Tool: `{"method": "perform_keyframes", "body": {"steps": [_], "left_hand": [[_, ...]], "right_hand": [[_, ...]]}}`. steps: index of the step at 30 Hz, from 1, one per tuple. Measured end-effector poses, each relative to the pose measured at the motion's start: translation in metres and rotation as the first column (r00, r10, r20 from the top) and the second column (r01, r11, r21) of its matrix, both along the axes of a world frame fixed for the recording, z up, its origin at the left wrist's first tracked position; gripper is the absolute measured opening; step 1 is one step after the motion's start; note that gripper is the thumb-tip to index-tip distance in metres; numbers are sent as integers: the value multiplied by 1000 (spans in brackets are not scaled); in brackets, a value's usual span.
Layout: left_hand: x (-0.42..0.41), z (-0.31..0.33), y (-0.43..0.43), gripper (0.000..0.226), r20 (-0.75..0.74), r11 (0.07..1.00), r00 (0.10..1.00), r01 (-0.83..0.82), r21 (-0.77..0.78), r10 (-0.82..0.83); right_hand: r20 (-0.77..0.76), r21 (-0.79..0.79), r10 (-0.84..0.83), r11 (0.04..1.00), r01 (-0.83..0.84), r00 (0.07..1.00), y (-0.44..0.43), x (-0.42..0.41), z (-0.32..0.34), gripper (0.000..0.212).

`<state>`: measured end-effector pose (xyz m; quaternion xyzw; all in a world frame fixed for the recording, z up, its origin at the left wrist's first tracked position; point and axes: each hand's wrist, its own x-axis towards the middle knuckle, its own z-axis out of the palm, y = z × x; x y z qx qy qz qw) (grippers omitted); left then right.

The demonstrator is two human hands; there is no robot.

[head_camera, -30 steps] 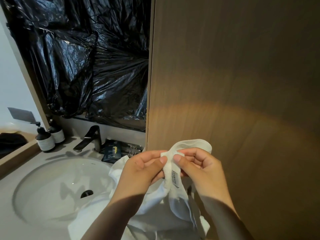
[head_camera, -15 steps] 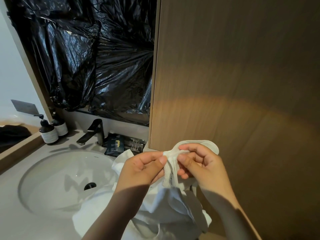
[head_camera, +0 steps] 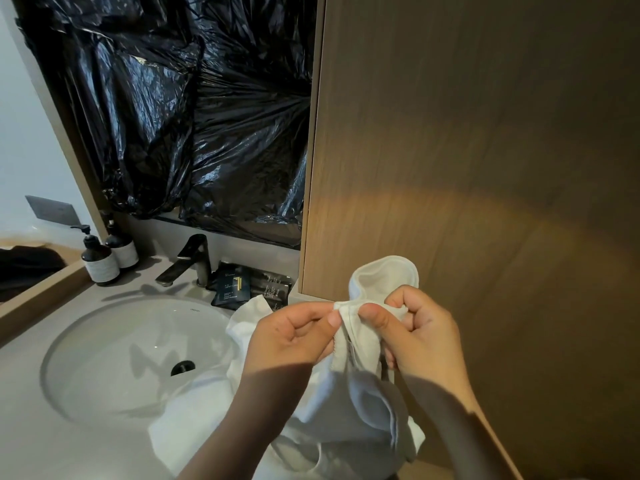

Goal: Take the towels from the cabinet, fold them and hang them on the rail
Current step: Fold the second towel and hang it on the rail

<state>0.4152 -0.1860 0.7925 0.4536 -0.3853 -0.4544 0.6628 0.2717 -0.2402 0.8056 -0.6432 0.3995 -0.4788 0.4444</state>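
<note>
A white towel (head_camera: 349, 410) hangs bunched in front of me, its lower part spilling over the counter edge beside the sink. My left hand (head_camera: 294, 337) pinches its top hem between thumb and forefinger. Close beside it, my right hand (head_camera: 412, 334) grips the same hem, and a loop of towel stands up above its fingers. Both hands are almost touching at the hem. The wooden cabinet (head_camera: 467, 168) fills the right side, its door shut. No rail is in view.
A round white sink (head_camera: 114, 362) with a dark tap (head_camera: 188, 259) is set in the grey counter (head_camera: 41, 441). Two pump bottles (head_camera: 104, 261) stand at the back left. Dark sachets (head_camera: 239, 284) lie behind the sink. Black plastic sheeting (head_camera: 180, 116) covers the mirror.
My hands have worked along the hem: the label seen before is now out of sight and the loop above my right hand is larger. The view has shifted slightly left.
</note>
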Motion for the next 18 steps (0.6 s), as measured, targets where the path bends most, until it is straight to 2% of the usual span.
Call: {"method": "perform_keyframes", "body": {"steps": [8, 12, 18], "left_hand": [[-3, 1, 2, 19, -22, 999, 999, -31, -21, 30], [-2, 3, 4, 29, -19, 999, 999, 34, -36, -35], [-5, 7, 7, 35, 56, 998, 998, -20, -57, 23]], "right_hand": [[-46, -36, -2, 999, 0, 999, -1, -1, -4, 33], [-55, -41, -24, 999, 22, 998, -1, -1, -5, 40], [-60, -51, -19, 999, 16, 998, 0, 1, -6, 37]]}}
